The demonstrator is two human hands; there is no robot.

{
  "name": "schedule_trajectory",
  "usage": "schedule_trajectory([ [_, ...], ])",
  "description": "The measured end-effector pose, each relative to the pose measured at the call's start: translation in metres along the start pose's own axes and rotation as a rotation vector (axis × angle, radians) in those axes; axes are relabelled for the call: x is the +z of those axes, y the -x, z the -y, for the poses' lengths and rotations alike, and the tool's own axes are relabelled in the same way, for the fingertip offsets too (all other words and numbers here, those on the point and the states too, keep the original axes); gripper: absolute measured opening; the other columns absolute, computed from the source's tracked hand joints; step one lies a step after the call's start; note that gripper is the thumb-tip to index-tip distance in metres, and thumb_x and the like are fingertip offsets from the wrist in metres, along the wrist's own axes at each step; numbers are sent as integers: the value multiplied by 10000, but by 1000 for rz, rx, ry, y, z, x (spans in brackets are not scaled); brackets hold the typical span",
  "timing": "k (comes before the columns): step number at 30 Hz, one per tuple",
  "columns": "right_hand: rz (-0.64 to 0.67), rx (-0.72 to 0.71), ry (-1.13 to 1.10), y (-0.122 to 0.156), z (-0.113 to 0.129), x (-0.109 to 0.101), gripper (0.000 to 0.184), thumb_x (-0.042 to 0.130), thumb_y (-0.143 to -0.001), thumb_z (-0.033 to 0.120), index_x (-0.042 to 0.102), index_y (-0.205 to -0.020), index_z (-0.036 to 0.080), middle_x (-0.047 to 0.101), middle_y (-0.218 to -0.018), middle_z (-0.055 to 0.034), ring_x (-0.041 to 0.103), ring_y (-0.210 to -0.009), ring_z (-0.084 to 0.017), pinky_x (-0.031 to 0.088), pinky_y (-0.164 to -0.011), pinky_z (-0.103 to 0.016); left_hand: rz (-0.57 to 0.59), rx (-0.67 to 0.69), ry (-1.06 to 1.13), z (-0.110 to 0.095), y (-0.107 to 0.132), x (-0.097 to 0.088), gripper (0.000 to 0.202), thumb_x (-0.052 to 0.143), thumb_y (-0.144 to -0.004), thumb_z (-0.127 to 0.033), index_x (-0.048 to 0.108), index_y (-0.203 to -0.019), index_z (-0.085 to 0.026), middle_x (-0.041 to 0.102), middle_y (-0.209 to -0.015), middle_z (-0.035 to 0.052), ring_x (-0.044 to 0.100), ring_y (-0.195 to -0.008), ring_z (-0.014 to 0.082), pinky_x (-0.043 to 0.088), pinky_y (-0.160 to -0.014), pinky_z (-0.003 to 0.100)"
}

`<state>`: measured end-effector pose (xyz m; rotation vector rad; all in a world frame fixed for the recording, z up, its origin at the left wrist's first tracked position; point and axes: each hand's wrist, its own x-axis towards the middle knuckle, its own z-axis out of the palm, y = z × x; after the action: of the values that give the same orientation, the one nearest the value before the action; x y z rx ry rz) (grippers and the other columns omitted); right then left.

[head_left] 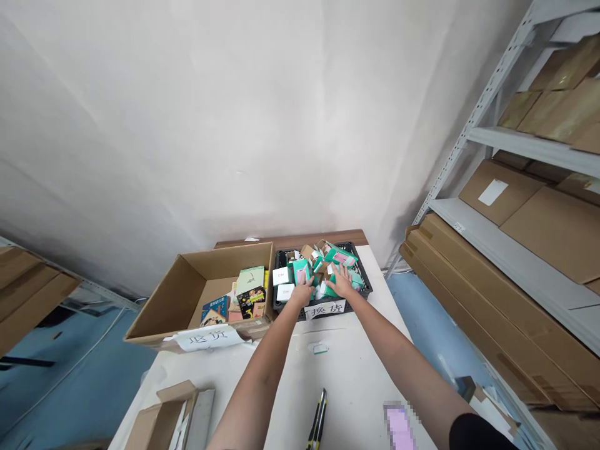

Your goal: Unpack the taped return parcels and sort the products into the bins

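Observation:
A black plastic crate [363,270] holds several small green-and-white cartons in a jumbled pile, some with pink panels and open flaps. My left hand [302,292] reaches into its front, fingers stretched against a green carton [301,269]. To the right, my right hand [342,282] lies over other cartons with its fingers spread. Neither hand has visibly closed around a carton, though some fingertips are hidden in the pile. Two white box ends [282,275] face up at the crate's left side. A handwritten paper label [324,310] is on the crate's front.
Left of the crate stands an open cardboard box [164,306] with several books. On the white table [347,365] lie a utility knife [317,419], an open carton [162,419] and a blurred pink item [400,428]. Shelving [529,150] with cardboard boxes rises at right.

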<state>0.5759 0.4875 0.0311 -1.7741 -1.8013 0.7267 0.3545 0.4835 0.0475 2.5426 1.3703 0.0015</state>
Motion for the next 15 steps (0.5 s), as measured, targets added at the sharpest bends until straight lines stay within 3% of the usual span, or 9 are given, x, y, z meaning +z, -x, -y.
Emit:
schedule_trajectory([
  [3, -42, -28, 45, 32, 5, -14, 943, 761, -845, 510, 318, -1652, 303, 179, -1745, -151, 71, -1614, -431, 126, -1238, -687, -10, -47, 3, -18, 25, -8, 571, 680, -825, -149, 645, -1385, -256, 315, -1718, 137, 296, -1583, 367, 352, -1228, 554],
  [8, -172, -220, 24, 85, 41, -27, 886, 673, -900, 423, 259, -1676, 312, 157, -1758, -97, 104, -1624, -372, 208, -1272, -594, -291, -85, 67, -54, 84, -19, 596, 564, -888, -102, 573, -1467, -244, 339, -1707, 122, 214, -1611, 357, 368, -1226, 554],
  [12, -240, -333, 19, 129, 82, -24, 867, 647, -927, 425, 241, -1684, 302, 148, -1760, -78, 118, -1625, -354, 249, -1276, -566, -428, -85, 83, -70, 140, -36, 585, 562, -893, -112, 579, -1464, -243, 350, -1703, 100, 188, -1617, 352, 346, -1255, 540],
  [15, -255, -364, 44, 164, 108, -13, 844, 648, -940, 418, 256, -1680, 316, 150, -1761, -67, 117, -1626, -358, 281, -1267, -576, -512, -97, 85, -69, 185, -48, 598, 568, -910, -140, 549, -1498, -252, 342, -1708, 87, 181, -1618, 355, 346, -1261, 550],
])
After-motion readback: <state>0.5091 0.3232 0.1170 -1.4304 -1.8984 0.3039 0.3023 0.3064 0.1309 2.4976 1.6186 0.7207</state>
